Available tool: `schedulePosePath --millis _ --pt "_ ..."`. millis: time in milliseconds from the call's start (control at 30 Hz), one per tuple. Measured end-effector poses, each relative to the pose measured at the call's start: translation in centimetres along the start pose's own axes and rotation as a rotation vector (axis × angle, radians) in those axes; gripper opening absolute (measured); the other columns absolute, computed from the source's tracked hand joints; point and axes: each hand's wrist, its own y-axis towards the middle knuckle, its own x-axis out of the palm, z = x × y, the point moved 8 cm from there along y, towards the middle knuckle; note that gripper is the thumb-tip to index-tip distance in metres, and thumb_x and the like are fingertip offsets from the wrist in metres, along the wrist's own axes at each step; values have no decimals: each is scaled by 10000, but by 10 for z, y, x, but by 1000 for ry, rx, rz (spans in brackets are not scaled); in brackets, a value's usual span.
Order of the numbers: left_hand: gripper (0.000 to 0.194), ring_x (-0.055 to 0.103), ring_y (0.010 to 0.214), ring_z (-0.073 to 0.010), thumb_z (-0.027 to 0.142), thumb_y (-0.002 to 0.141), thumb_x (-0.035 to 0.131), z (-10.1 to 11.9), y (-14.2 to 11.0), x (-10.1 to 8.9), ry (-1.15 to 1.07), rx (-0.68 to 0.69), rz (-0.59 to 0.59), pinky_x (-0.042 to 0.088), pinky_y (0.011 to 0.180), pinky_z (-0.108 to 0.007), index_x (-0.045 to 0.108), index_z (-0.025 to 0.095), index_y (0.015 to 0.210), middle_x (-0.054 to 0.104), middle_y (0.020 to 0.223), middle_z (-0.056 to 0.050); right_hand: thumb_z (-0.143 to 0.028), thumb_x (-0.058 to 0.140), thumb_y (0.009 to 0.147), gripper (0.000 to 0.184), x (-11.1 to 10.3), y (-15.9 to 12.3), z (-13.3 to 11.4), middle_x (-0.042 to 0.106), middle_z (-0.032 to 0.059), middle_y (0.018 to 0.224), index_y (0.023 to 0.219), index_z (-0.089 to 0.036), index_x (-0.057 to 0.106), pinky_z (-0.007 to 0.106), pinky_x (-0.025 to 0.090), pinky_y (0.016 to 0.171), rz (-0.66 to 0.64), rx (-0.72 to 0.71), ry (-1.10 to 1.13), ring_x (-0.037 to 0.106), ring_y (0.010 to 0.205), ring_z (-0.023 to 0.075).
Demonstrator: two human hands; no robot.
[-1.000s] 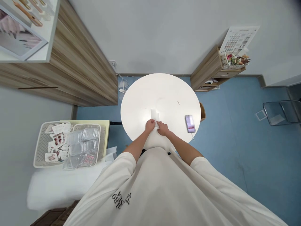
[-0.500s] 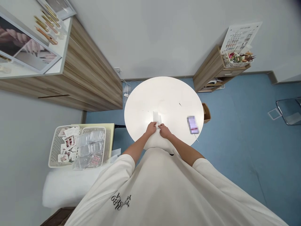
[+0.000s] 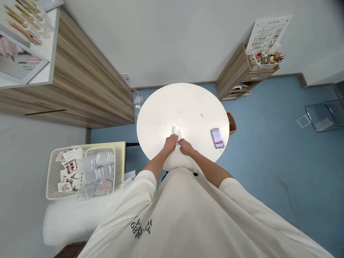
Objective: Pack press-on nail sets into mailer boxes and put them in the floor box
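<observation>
A small piece of white paper [image 3: 179,134], seemingly folded, lies near the front of the round white table [image 3: 185,100]. Its two upper parts stick out beyond my fingers; the lower part is largely covered. My left hand [image 3: 170,142] rests over the paper's left side, fingers close together and holding it. On the right side, my right hand [image 3: 186,147] pinches the paper near its lower edge, with the fingertips of both hands almost meeting. The paper's fine details are washed out against the bright tabletop.
A phone [image 3: 217,138] with a cable lies at the table's right. Small dark marks [image 3: 202,115] show on the tabletop. Left of me, white baskets [image 3: 49,179] hold cards and clear plastic boxes. A wooden cabinet [image 3: 91,79] and a smaller drawer unit [image 3: 233,75] stand behind.
My left hand has shifted up over the paper, its fingers now lying flatter across it. My right hand stays pinched at the paper's right side. The camera view has swung slightly.
</observation>
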Motion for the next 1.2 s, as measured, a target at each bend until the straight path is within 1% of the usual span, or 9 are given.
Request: schedulePosePath --millis 167,333,567,667,767,867,967,1067,1200 --pt "604 383 1441 -333 110 727 671 1 -2 0 -44 -24 -24 259 1170 -474 485 240 1288 486 1458 -160 -102 469 907 589 -1 -12 -4 461 112 1466 1478 -246 492 380 459 944 18 -13 -28 551 1142 262" --pt "621 503 1332 -364 190 681 751 1 -24 7 -100 19 -20 209 1176 -507 524 242 1256 602 1315 -142 -79 509 881 550 -1 -34 -7 445 122 1463 1410 -227 535 408 399 1021 92 -86 -117 458 1246 286" --pt "554 567 1287 -329 264 729 720 -8 -49 20 -201 -8 -42 325 1147 -454 580 262 1264 657 1294 -98 -116 424 963 381 3 -44 -21 584 104 1319 1283 -228 596 394 365 993 46 -170 -179 470 1178 283" --pt "473 558 1317 -304 266 765 693 -12 -47 20 -292 -21 -26 371 1141 -401 622 275 1233 629 1362 -70 -139 412 983 362 -4 -39 -25 619 115 1259 1282 -213 604 391 358 980 50 -183 -191 489 1145 284" --pt "439 482 1407 -292 286 862 604 -22 -44 23 -415 -136 16 370 1161 -402 607 262 1300 513 1516 -74 -161 413 998 362 -14 -31 -26 628 122 1248 1305 -213 598 395 355 979 67 -178 -202 498 1142 290" --pt "502 453 1431 -270 285 942 502 -30 -46 30 -574 -252 47 387 1155 -397 494 231 1441 445 1569 -103 -155 407 1002 378 -22 -18 -25 619 126 1249 1341 -214 562 381 383 932 71 -138 -217 517 1112 287" --pt "604 502 1379 -244 264 962 473 -35 -57 28 -669 -306 153 431 1115 -364 332 205 1546 406 1580 -136 -140 394 1003 382 -28 -2 -23 588 135 1263 1363 -194 511 349 417 854 79 -61 -198 547 1061 268" --pt "634 506 1360 -268 227 941 479 -36 -72 22 -581 -316 225 435 1113 -410 305 195 1549 387 1579 -153 -133 381 1005 350 -30 16 -23 563 146 1267 1331 -166 502 327 436 799 99 -15 -149 553 1056 259" --pt "609 406 1439 -304 197 918 472 -21 -80 17 -315 -158 179 384 1147 -464 364 187 1518 343 1613 -144 -131 407 992 344 -30 35 -24 542 157 1278 1320 -163 508 338 445 859 139 -18 -102 543 1081 266"
